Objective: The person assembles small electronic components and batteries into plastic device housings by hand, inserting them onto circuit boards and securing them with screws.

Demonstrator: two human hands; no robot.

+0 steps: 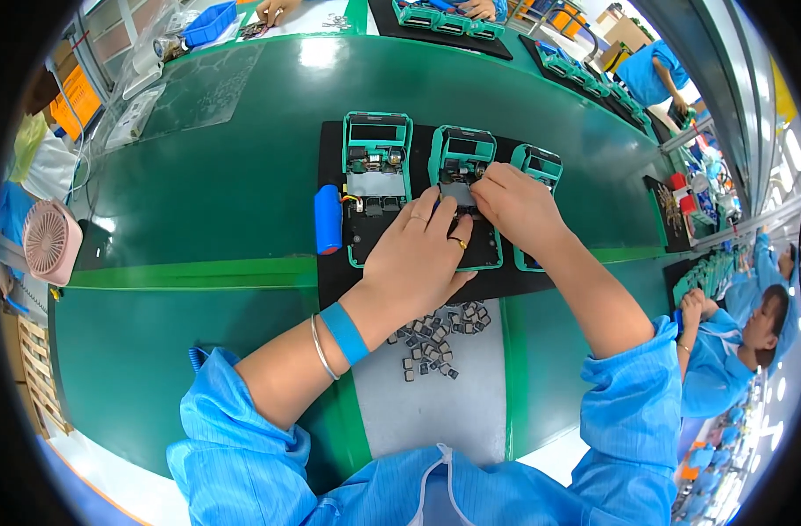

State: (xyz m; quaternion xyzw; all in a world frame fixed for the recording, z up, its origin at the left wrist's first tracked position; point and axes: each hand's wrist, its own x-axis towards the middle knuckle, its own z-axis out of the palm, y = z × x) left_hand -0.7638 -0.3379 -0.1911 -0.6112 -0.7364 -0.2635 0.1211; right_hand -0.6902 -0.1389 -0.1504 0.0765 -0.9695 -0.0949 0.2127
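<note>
My left hand (420, 245) lies over the middle teal-framed housing (463, 138), fingers spread and slightly bent, their tips touching parts inside it. From the other side my right hand (521, 209) reaches into the same housing. Its fingers are pinched together beside a flat grey piece (455, 193); whatever sits between them is hidden. Left of my hands is a second teal-framed housing (376, 119), with small metal parts inside. A blue cylindrical battery (328, 219) lies at its edge, with wires beside it. A third teal-framed housing (538, 158) is partly covered by my right hand and forearm.
The housings rest on a black mat (332, 145). Many small square grey-black pieces (431, 342) lie on a grey sheet (400, 421) close to me. A pink fan (51, 243) stands at the left. Co-workers sit across the table and at the right (725, 337).
</note>
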